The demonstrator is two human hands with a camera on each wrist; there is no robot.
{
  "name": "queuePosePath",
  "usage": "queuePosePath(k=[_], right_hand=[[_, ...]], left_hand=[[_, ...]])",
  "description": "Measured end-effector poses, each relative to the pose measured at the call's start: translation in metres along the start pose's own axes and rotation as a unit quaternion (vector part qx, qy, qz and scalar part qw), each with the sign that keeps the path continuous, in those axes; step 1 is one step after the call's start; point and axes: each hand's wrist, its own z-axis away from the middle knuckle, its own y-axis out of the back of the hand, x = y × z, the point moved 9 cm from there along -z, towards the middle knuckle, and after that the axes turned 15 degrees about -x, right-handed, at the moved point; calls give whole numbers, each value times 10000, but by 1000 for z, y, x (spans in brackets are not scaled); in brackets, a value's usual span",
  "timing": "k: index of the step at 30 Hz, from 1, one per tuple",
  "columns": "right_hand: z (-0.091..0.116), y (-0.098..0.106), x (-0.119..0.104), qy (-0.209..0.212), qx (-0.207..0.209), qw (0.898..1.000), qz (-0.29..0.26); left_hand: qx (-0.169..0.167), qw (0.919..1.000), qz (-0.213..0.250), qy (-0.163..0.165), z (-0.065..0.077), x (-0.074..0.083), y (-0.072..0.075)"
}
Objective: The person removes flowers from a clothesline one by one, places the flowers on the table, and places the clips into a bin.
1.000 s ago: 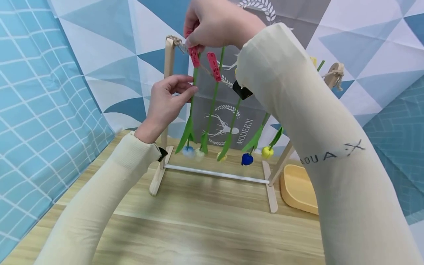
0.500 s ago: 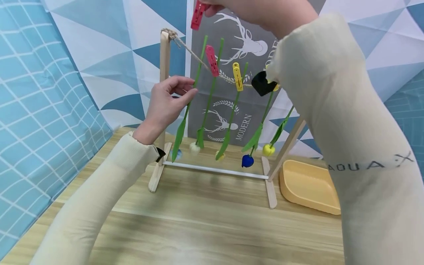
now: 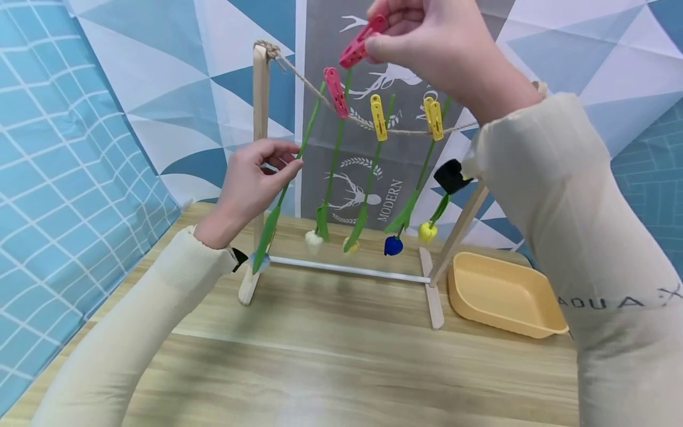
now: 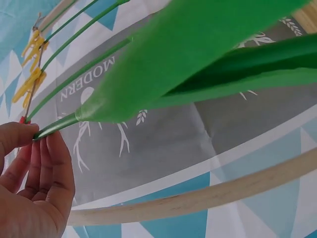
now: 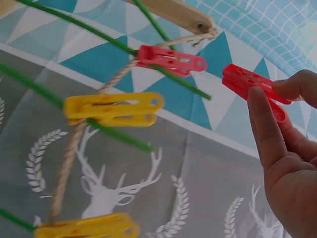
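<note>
My right hand [image 3: 376, 37] pinches a red clothespin [image 3: 361, 42] above the twine [image 3: 405, 131] of a small wooden rack [image 3: 260, 118]; in the right wrist view the red clothespin [image 5: 250, 83] sits between thumb and forefinger of that hand [image 5: 270, 95], clear of the twine [image 5: 74, 144]. My left hand [image 3: 290, 159] pinches the green stem [image 3: 306, 133] of a pale-blue flower [image 3: 261, 261], which leans off the line. The left wrist view shows the left hand [image 4: 39, 138] on the stem [image 4: 54, 128] under a wide green leaf [image 4: 198, 59].
One red peg [image 3: 335, 92] and two yellow pegs [image 3: 377, 117] [image 3: 433, 118] clip other flower stems to the twine, with white [image 3: 312, 239], blue [image 3: 393, 245] and yellow [image 3: 427, 231] heads hanging down. A yellow tray [image 3: 504, 296] sits right of the rack on the wooden table [image 3: 341, 367].
The right hand pulled the leftmost red clothespin off the twine and carried it up and to the right. The freed stem now tilts in the left hand, its flower head lower and further left.
</note>
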Motion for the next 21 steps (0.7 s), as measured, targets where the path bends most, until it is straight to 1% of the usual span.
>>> queuePosePath(k=[2,3,4,6,10,13,17,21], right_hand=[[36,-15,-30,-13,209,9998,-62],[48,-19,-38,-34,258,9996,-128],[58,-22,-43,-71,308,9994,-146],[73,-24,-45,-201,393,9988,-202],[92,-21,-30,-564,433,9974,62],[108,-23,-18,-741,288,9966,229],[131,-29,-8,-731,64,9967,334],[153,-36,8,-910,-78,9937,643]], left_hand=[[-63,9999,-111,-36,3,0,-1],[-89,9998,-195,-58,5,0,-2],[-113,9995,-270,-86,7,0,-2],[-143,9988,-439,-137,11,1,-3],[-231,9971,-696,-221,18,2,-5],[-291,9949,-887,-390,24,7,-7],[-460,9882,-1262,-742,33,18,-14],[-702,9794,-1614,-987,44,27,-26]])
